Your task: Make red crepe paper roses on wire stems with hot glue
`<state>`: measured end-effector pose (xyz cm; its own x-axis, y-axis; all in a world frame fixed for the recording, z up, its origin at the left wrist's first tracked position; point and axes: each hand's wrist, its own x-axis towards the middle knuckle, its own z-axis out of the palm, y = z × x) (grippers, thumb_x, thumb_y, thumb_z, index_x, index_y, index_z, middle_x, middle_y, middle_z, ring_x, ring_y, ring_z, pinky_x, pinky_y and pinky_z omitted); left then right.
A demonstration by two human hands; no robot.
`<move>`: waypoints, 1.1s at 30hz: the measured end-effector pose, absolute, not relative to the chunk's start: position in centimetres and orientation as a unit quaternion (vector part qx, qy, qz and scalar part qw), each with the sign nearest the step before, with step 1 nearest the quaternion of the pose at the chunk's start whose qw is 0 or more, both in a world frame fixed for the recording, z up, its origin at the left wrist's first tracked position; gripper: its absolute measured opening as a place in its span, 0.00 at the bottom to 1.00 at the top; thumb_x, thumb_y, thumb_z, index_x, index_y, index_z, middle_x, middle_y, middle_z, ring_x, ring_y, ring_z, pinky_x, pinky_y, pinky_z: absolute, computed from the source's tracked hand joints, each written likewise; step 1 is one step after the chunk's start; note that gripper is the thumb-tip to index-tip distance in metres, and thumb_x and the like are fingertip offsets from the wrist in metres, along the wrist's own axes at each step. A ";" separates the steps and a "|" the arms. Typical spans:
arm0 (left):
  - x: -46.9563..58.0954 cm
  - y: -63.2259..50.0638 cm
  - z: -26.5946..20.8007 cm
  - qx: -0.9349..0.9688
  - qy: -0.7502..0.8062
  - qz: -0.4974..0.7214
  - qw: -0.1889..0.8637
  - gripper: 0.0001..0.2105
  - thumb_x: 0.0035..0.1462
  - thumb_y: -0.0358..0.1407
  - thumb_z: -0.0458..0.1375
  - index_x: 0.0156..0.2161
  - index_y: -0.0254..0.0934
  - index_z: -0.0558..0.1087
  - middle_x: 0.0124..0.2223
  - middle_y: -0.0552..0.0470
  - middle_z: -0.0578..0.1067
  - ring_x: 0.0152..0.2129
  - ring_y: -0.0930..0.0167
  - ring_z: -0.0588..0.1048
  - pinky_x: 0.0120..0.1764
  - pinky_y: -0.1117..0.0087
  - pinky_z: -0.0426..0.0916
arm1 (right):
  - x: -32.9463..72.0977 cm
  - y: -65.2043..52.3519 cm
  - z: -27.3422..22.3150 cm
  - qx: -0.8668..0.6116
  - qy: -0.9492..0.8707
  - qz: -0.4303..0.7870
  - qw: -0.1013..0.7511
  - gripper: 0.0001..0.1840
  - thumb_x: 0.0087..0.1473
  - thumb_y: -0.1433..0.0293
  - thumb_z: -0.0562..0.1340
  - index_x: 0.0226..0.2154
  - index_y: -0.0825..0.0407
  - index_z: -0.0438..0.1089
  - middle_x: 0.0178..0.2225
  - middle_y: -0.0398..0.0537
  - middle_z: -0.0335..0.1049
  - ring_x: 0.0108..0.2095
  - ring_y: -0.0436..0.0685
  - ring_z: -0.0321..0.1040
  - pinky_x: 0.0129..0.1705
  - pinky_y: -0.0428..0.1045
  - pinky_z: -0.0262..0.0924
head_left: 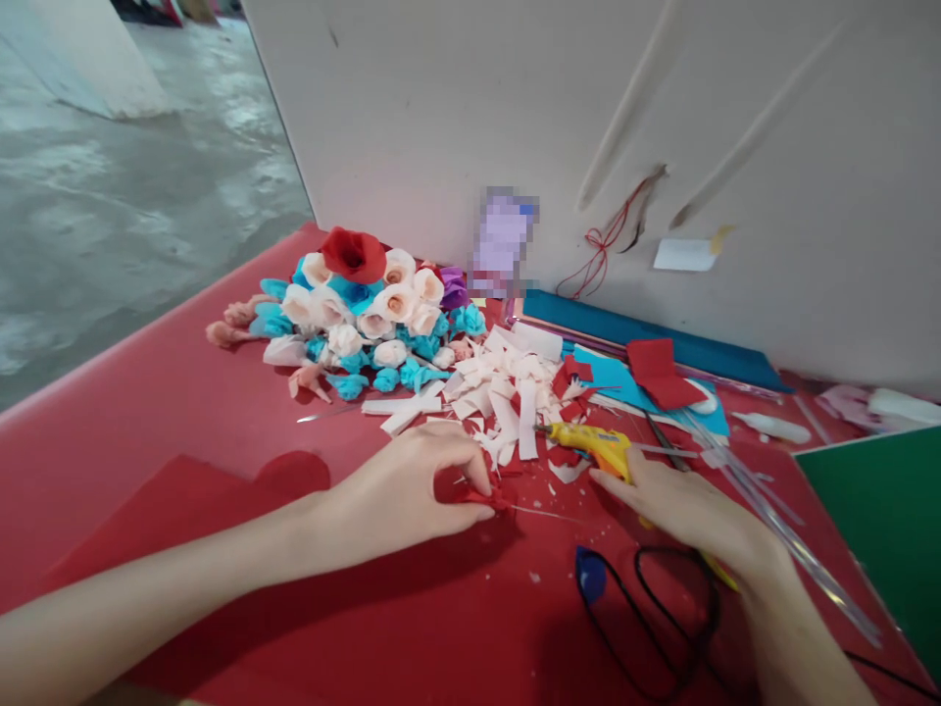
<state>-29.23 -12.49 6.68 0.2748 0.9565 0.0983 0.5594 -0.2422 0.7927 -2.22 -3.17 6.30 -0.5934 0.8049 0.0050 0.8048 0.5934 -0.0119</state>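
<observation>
Red tabletop [176, 392], hands [412, 479] apart, backs upward

Flowers [345, 340] left, glue gun [588, 439] right, probable phone [504, 235] behind

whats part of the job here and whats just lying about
Likely job:
small red paper piece, in left hand
yellow plastic glue gun, at right hand
pile of multicoloured paper flowers

Likely lying about:
loose white paper scraps
small white bottle
flat green board
</observation>
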 end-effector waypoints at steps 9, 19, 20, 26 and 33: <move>-28.8 -12.8 6.7 0.733 0.524 0.286 0.326 0.03 0.48 0.31 0.58 0.26 0.35 0.68 0.28 0.54 0.72 0.30 0.74 0.70 0.38 0.69 0.65 | -2.6 -3.5 6.7 -0.521 -0.852 0.008 -0.052 0.21 0.51 0.52 0.53 0.27 0.51 0.70 0.16 0.45 0.65 0.17 0.55 0.64 0.17 0.46 0.49; -28.4 -13.8 8.3 0.761 0.449 0.415 0.216 0.03 0.47 0.26 0.59 0.26 0.34 0.69 0.26 0.52 0.72 0.29 0.74 0.71 0.34 0.71 0.68 | -6.4 -10.9 11.2 -0.308 -0.903 -0.067 0.291 0.05 0.53 0.71 0.56 0.30 0.51 0.68 0.25 0.42 0.69 0.25 0.49 0.64 0.30 0.47 0.57; -28.4 -13.9 8.5 0.767 0.441 0.422 0.198 0.03 0.46 0.26 0.59 0.27 0.34 0.69 0.25 0.53 0.72 0.29 0.74 0.71 0.35 0.71 0.68 | -6.6 -11.6 11.2 -0.276 -0.914 -0.061 0.290 0.05 0.52 0.73 0.56 0.30 0.51 0.68 0.23 0.41 0.68 0.24 0.48 0.63 0.30 0.47 0.57; -28.4 -14.8 8.7 0.792 0.417 0.428 0.127 0.05 0.47 0.24 0.57 0.28 0.36 0.68 0.28 0.57 0.75 0.32 0.75 0.71 0.53 0.63 0.55 | -7.2 -12.8 9.5 -0.223 -0.927 -0.094 0.286 0.08 0.53 0.76 0.56 0.27 0.52 0.70 0.19 0.36 0.67 0.19 0.45 0.60 0.27 0.48 0.53; -28.5 -15.3 8.5 0.811 0.395 0.421 0.100 0.06 0.48 0.24 0.56 0.30 0.37 0.69 0.30 0.58 0.76 0.33 0.74 0.71 0.56 0.62 0.50 | -7.7 -13.3 9.4 -0.216 -0.936 -0.120 0.251 0.11 0.56 0.76 0.53 0.30 0.50 0.69 0.21 0.33 0.69 0.21 0.44 0.62 0.30 0.48 0.54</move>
